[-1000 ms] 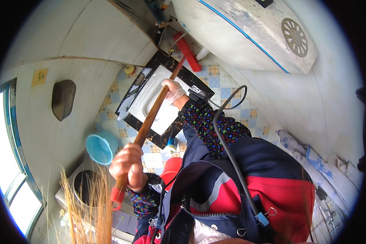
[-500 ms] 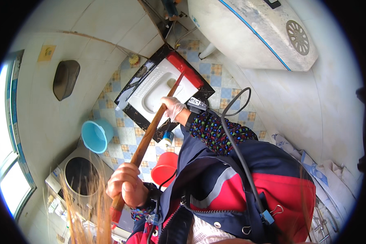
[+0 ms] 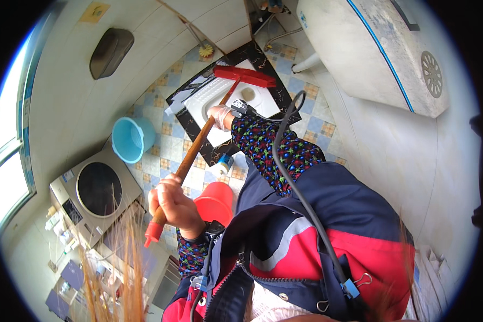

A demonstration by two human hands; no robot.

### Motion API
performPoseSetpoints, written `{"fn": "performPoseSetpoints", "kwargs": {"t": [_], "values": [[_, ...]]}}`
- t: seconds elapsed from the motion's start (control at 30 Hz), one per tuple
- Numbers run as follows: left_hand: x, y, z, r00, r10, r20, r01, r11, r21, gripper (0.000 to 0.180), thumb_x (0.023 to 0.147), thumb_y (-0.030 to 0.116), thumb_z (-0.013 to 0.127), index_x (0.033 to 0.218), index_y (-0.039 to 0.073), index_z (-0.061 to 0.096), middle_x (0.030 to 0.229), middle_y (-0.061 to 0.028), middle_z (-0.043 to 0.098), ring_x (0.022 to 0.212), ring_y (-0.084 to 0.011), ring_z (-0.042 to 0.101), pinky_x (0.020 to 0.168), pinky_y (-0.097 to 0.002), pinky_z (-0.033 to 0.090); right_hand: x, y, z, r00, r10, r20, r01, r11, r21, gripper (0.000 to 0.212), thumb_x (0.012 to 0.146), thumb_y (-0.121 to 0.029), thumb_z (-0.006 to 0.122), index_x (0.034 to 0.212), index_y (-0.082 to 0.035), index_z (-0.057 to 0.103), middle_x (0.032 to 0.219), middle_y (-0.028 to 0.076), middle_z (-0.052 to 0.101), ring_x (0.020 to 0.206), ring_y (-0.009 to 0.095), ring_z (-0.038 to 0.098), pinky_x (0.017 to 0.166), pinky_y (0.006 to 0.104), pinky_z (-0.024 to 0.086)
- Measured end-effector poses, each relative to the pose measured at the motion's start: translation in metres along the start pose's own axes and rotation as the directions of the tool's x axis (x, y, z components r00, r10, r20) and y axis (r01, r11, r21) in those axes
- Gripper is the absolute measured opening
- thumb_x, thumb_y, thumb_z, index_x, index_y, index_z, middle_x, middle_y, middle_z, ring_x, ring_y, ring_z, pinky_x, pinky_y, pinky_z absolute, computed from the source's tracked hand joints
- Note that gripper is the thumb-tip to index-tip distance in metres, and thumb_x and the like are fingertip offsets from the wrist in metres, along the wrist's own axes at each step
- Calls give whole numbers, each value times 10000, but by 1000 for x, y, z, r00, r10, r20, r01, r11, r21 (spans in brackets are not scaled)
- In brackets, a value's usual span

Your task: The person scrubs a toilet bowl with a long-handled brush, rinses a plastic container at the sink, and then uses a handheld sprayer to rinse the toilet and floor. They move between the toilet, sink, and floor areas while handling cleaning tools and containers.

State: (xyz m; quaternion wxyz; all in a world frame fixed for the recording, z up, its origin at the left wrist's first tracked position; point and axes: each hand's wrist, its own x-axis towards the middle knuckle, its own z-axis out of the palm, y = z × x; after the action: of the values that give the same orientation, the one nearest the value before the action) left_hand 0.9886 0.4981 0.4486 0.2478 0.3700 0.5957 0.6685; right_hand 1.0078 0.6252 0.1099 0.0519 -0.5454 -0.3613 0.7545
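Note:
My left hand [image 3: 173, 206], bare, is wrapped round the wooden handle of a long push broom [image 3: 193, 151] close to its red end cap. Farther down the same handle my right hand [image 3: 220, 116], in a thin clear glove, is closed on it. The wide red broom head [image 3: 245, 77] lies across the far part of a white squat toilet [image 3: 201, 99] framed by shiny black tile. Whether its bristles touch the surface cannot be made out. Just near the toilet's front edge stands a small blue-and-white bottle [image 3: 224, 163].
A light blue bucket [image 3: 133, 140] stands left of the toilet, and a red bucket [image 3: 216, 201] sits close to my body. At the left is a washing machine [image 3: 99, 188]. A large white tank [image 3: 375, 53] hangs at upper right. A dark cable [image 3: 284, 161] loops by my right arm.
The broom head has swung left and turned, from the toilet's far right edge to across its far part. Both hands keep hold of the handle. The whole view has shifted.

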Motion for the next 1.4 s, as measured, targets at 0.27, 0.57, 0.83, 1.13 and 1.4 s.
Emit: {"fn": "performPoseSetpoints", "kwargs": {"t": [0.27, 0.57, 0.83, 1.13, 1.4], "values": [[-41, 64, -38, 980, 115, -165, -122, 992, -34, 283, 842, 61, 416, 579, 94, 316, 483, -17, 356, 465, -128, 378, 585, -343, 413, -117, -6, 45, 993, 114, 22, -115, 937, 330, 117, 683, -165, 554, 655, -52, 549, 572, 103, 520, 463, 210, 496, 428, 357, 404], [-28, -4, -40, 980, 129, 153, -171, 935, 310, 183, 765, -28, 489, 586, 0, 468, 616, -86, 514, 691, -194, 552, 856, -473, 436, -47, -64, 61, 992, 4, 126, -68, 860, 505, 139, 703, -197, 571, 751, -76, 522, 641, 95, 545, 521, 232, 566, 443, 374, 494], [-37, 28, -81, 993, 79, 93, -105, 939, 328, 246, 777, -26, 486, 537, -7, 437, 531, -82, 486, 553, -172, 520, 709, -376, 481, -86, 4, 109, 962, 77, 261, -157, 941, 300, 104, 713, -103, 467, 701, -24, 533, 607, 183, 570, 436, 278, 570, 358, 396, 481], [-40, 73, -144, 933, 315, 174, -349, 910, 224, 150, 671, -53, 539, 554, 6, 466, 503, -84, 508, 490, -235, 556, 546, -342, 486, -151, -9, 170, 980, 119, 162, -169, 924, 343, 144, 695, -165, 552, 725, -28, 517, 611, 125, 540, 441, 254, 548, 381, 374, 485], [21, -29, -181, 949, 298, 105, -316, 895, 314, 118, 773, -42, 577, 676, 1, 524, 739, -101, 598, 762, -223, 596, 879, -415, 428, -28, -112, 224, 965, -159, 210, 39, 874, 484, 174, 719, -168, 655, 733, -54, 524, 658, 83, 568, 536, 236, 587, 492, 386, 527]]}}
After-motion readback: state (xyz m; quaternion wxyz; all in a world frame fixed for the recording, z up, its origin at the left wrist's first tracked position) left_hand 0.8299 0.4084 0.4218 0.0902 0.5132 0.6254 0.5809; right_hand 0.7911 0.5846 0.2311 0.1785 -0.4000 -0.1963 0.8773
